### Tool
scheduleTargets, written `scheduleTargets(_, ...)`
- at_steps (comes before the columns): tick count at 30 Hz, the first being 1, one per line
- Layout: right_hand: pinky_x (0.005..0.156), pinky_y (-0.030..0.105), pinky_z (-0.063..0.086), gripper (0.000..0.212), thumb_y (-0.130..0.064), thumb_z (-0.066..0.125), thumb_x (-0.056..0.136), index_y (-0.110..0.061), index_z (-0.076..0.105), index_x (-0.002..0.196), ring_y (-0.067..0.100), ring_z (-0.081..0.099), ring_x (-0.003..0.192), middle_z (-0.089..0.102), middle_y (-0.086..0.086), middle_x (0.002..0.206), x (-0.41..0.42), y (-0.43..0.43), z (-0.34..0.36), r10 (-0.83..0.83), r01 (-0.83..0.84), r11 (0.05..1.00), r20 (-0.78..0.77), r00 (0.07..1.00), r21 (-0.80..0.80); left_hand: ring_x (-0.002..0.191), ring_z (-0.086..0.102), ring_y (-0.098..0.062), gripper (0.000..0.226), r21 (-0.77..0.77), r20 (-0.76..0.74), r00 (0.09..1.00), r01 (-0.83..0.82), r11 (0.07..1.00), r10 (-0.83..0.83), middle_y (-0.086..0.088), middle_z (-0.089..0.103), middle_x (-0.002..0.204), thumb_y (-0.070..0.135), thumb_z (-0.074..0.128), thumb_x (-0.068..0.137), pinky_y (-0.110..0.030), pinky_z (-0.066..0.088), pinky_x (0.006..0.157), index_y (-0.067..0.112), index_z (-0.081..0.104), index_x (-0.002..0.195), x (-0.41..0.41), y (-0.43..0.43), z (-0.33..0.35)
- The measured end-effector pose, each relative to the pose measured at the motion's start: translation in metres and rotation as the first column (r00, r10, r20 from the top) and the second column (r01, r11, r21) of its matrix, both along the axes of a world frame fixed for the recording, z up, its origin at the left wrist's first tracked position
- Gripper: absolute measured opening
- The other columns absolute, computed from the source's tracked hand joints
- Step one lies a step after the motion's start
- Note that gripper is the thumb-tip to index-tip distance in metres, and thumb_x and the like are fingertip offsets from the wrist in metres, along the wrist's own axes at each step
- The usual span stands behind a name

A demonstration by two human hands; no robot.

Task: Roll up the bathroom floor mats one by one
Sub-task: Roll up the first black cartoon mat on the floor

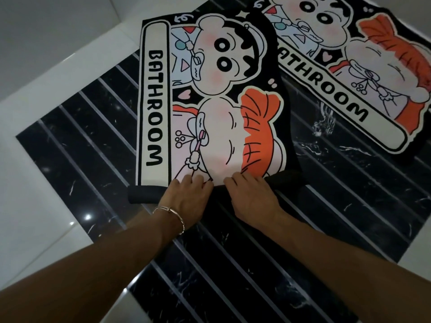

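Observation:
A black cartoon mat (pixel 210 89) printed BATHROOM lies on the striped floor, its near end turned into a short black roll (pixel 140 194) that runs across under my hands. My left hand (pixel 186 197), with a bracelet at the wrist, grips the roll left of centre, fingers curled over its top. My right hand (pixel 251 197) grips the same roll just to the right, fingers curled onto the printed face. A second mat (pixel 349 66) with the same print lies flat at the far right, its near corner under the first mat's far edge.
The floor is black marble with pale stripes (pixel 105 136), bordered by glossy white tile (pixel 35 206) on the left and near side. A white wall (pixel 46 24) rises at the far left.

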State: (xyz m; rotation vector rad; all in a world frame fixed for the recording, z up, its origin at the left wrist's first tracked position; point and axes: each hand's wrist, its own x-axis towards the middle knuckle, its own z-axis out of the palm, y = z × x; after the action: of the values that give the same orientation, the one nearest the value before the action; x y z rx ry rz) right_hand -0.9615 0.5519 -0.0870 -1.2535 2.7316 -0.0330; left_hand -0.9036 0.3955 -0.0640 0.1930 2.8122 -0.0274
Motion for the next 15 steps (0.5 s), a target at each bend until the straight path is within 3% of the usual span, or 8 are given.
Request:
scheduleTargets(7,0.053,0.033,0.041,0.029,-0.018,0.074,0.054,-0.012,0.054,0.075,0.026,0.053,0.058,0.054,0.008,0.068,0.003,0.0,-0.005,-0.065,0.068,0.997,-0.087,0.994,0.032,0.085,0.056,-0.021,0.021,0.026,0.054,0.998,0.022,0.999,-0.023,-0.004,0.051,0.103,0.027,0.025,0.102,-0.033,0.048,0.069,0.019,0.032,0.12,-0.004,-0.001,-0.001)
scheduleTargets(13,0.044,0.027,0.033,0.046,-0.015,0.081,0.034,-0.011,0.056,0.071,0.026,0.05,0.046,0.052,0.008,0.06,0.002,-0.001,-0.009,-0.075,0.064,0.984,0.057,0.996,0.166,0.078,0.063,-0.025,0.03,0.024,0.18,0.98,0.082,0.996,-0.085,-0.004,0.062,0.095,0.043,0.025,0.101,-0.033,0.041,0.061,0.018,0.035,0.114,-0.012,0.001,-0.001)
scheduleTargets(15,0.048,0.028,0.028,0.042,-0.016,0.081,0.048,-0.01,0.055,0.081,0.027,0.055,0.054,0.056,0.009,0.07,-0.002,-0.002,-0.003,-0.031,0.007,0.987,0.143,0.989,0.162,0.079,0.063,-0.026,0.034,-0.014,0.216,0.971,0.112,0.994,-0.106,-0.004,0.065,0.095,0.046,0.032,0.098,-0.033,0.038,0.062,0.017,0.035,0.115,-0.016,0.001,0.001)
